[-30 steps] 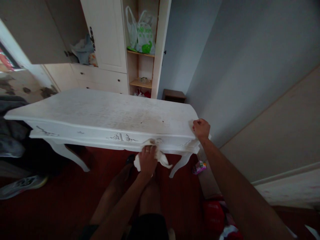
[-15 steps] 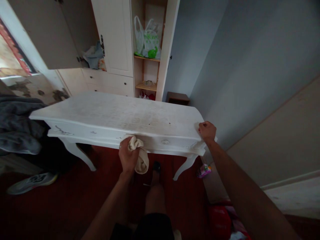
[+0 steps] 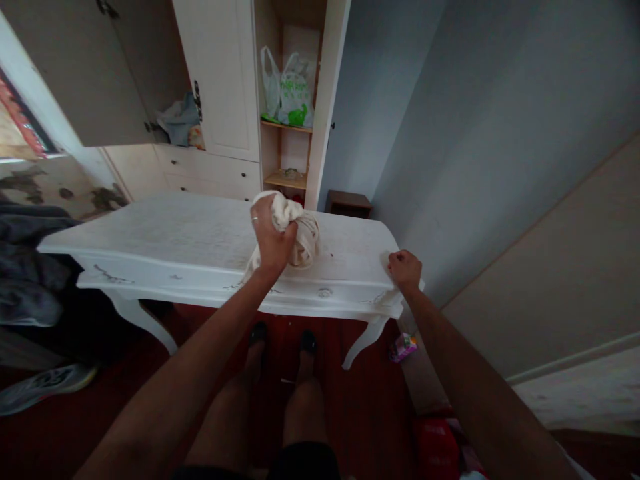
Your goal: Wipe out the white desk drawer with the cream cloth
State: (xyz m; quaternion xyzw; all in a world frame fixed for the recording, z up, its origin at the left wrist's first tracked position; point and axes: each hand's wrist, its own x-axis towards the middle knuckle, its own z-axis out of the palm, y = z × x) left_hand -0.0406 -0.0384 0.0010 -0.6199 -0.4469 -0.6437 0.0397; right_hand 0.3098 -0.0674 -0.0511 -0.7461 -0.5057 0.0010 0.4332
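Observation:
A white table [image 3: 165,230] with curved legs and carved trim stands across the middle of the view. My left hand [image 3: 270,233] is closed on a bunched cream cloth [image 3: 306,241] over the middle of the tabletop, and part of the cloth hangs down at the front edge. At the table's right end, my right hand [image 3: 405,269] rests with its fingers curled in against the corner. Whether anything is inside those fingers cannot be made out. Faint dark marks show on the tabletop.
Behind the table is a cream wardrobe [image 3: 225,87] with plastic bags [image 3: 296,97] on a shelf. Dark clothing [image 3: 30,260] lies at the left, above a shoe [image 3: 47,387]. A small pink box [image 3: 403,347] and red bags [image 3: 435,448] are low on the right.
My left hand has moved up with the cloth, from the table's front edge onto the tabletop. My right hand stays at the right corner. Both feet now show below the table.

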